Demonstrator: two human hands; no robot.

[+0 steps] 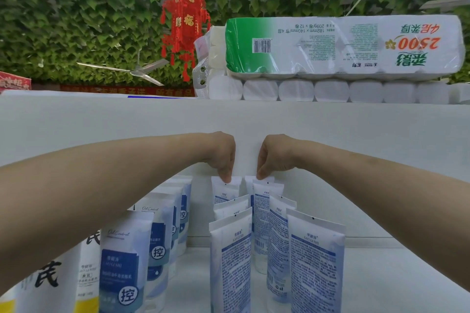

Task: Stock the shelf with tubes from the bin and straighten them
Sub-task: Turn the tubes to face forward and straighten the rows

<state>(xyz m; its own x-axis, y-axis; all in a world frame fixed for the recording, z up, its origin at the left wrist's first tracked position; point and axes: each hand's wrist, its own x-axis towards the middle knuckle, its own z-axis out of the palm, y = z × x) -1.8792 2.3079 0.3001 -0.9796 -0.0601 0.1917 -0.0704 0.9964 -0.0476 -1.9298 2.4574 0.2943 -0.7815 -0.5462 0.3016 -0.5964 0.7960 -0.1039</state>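
White and blue tubes stand upright on the white shelf (193,277) in rows running back to the shelf wall. My left hand (221,157) pinches the crimped top of the rearmost tube of the middle row (225,192). Just to its right, my right hand (272,157) pinches the top of the rearmost tube of the neighbouring row (250,184). In front of them stand several more tubes (231,262) with their printed backs facing me. A further row of tubes (122,262) at the left shows blue front labels. No bin is in view.
Larger white tubes with black characters (50,277) stand at the far left, partly behind my left forearm. Packs of toilet rolls (343,46) lie on top of the shelf unit. A red lantern (184,25) hangs before a leafy wall. Bare shelf floor shows at the right.
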